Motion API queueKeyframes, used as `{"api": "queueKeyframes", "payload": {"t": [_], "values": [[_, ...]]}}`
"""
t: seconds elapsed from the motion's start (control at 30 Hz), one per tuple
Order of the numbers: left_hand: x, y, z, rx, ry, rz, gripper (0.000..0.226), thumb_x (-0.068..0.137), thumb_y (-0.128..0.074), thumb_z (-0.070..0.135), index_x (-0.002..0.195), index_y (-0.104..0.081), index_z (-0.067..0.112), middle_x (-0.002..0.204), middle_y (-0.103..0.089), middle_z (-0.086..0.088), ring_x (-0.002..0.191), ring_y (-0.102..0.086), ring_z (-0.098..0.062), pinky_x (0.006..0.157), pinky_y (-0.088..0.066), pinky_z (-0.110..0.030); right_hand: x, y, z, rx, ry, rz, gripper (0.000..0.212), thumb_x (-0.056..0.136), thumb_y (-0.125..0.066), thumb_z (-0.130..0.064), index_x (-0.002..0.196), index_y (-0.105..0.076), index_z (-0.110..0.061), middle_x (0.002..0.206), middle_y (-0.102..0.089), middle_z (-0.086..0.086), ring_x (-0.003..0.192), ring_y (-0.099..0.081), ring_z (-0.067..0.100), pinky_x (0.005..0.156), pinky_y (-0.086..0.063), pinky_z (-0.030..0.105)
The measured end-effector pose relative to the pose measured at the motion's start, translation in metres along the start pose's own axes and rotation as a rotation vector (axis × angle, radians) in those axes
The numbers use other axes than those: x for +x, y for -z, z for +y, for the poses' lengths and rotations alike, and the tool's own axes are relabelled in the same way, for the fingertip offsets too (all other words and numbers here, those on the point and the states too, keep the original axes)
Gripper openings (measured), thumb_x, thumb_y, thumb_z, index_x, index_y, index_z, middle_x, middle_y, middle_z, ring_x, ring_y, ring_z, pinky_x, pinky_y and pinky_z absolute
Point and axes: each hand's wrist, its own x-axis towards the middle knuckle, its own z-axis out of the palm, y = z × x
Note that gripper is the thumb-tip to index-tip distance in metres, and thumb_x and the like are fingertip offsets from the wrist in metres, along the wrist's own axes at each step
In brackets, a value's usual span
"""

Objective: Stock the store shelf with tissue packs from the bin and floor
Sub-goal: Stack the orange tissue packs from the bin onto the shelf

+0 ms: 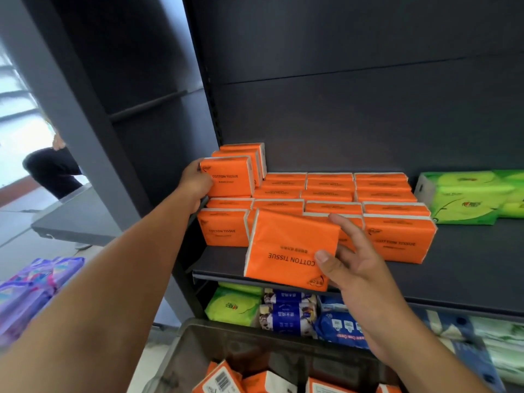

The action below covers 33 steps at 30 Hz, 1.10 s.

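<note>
Orange tissue packs labelled COTTON TISSUE fill the dark shelf (467, 268) in rows, with a second layer begun at the far left. My left hand (195, 184) grips the front pack of that upper layer (231, 177) by its left end. My right hand (354, 259) holds another orange pack (289, 248), upside down and tilted, in front of the shelf's front row, thumb on its face and fingers behind. At the bottom, a grey bin (255, 344) holds several more orange packs (221, 378).
Green tissue packs (470, 194) lie on the same shelf to the right. The shelf below holds green, blue and white packs (286, 313). Purple packs (31, 290) are stacked at the left. A person in dark clothes (54, 168) bends down far left, beyond a dark low platform (76, 217).
</note>
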Motion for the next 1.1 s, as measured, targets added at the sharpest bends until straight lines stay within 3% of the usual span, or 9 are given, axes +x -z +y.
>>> {"api": "queueKeyframes", "payload": {"t": [0.27,0.5,0.7,0.77,0.87,1.0,1.1], "values": [[0.002,0.004,-0.001,-0.056,0.026,0.032,0.037,0.099,-0.043,0.003,0.129,-0.053,0.021,0.092,-0.057,0.006,0.078,-0.053,-0.006,0.060,-0.039,-0.024,-0.012,-0.005,-0.004,0.017,-0.009,0.004,0.051,0.094,-0.061,-0.017,0.128,-0.047,-0.052,0.104,-0.075,-0.012,0.095,-0.070,0.002,0.082,-0.050,0.024],[0.007,0.000,-0.007,-0.094,0.023,0.093,0.039,0.099,-0.043,0.004,0.132,-0.053,0.021,0.099,-0.059,0.005,0.076,-0.050,-0.003,0.058,-0.037,-0.022,-0.014,-0.006,-0.004,0.014,-0.005,-0.010,0.050,0.095,-0.061,-0.016,0.126,-0.049,-0.052,0.109,-0.074,-0.011,0.102,-0.069,0.004,0.085,-0.053,0.025],[0.009,-0.002,-0.013,-0.048,0.023,0.030,0.039,0.099,-0.045,0.004,0.134,-0.051,0.021,0.099,-0.059,0.005,0.084,-0.056,-0.007,0.060,-0.038,-0.023,-0.013,-0.004,-0.005,-0.011,0.011,-0.012,0.050,0.094,-0.062,-0.019,0.125,-0.049,-0.055,0.108,-0.074,-0.012,0.100,-0.069,0.003,0.089,-0.051,0.027],[0.010,-0.002,-0.014,-0.060,0.023,0.034,0.052,0.097,-0.048,0.001,0.144,-0.041,0.022,0.121,-0.058,0.003,0.099,-0.057,-0.010,0.064,-0.040,-0.022,-0.013,-0.005,-0.004,-0.014,0.013,-0.007,0.050,0.094,-0.063,-0.019,0.125,-0.049,-0.055,0.108,-0.074,-0.012,0.099,-0.069,0.003,0.089,-0.050,0.026],[0.000,0.001,-0.013,-0.124,0.015,0.130,0.078,0.095,-0.048,-0.005,0.156,-0.013,0.028,0.157,-0.030,0.003,0.114,-0.051,-0.005,0.071,-0.039,-0.016,-0.013,-0.009,-0.005,-0.007,0.029,0.002,0.050,0.093,-0.063,-0.019,0.125,-0.049,-0.055,0.107,-0.074,-0.012,0.099,-0.069,0.003,0.088,-0.050,0.026],[-0.028,0.010,-0.010,-0.083,-0.035,0.173,0.073,0.095,-0.041,-0.006,0.156,-0.016,0.025,0.159,-0.025,0.002,0.116,-0.050,-0.005,0.078,-0.037,-0.009,-0.015,-0.026,-0.004,0.003,0.047,0.014,0.048,0.094,-0.062,-0.017,0.125,-0.048,-0.052,0.105,-0.075,-0.012,0.098,-0.069,0.003,0.085,-0.050,0.025],[-0.059,0.029,-0.011,0.107,-0.138,0.168,0.064,0.091,-0.041,-0.005,0.151,-0.032,0.017,0.151,-0.039,-0.004,0.134,-0.042,-0.018,0.100,-0.035,-0.021,-0.022,-0.044,0.007,-0.021,0.057,0.045,0.050,0.094,-0.062,-0.017,0.126,-0.046,-0.051,0.105,-0.074,-0.011,0.097,-0.069,0.002,0.084,-0.051,0.024]]}}
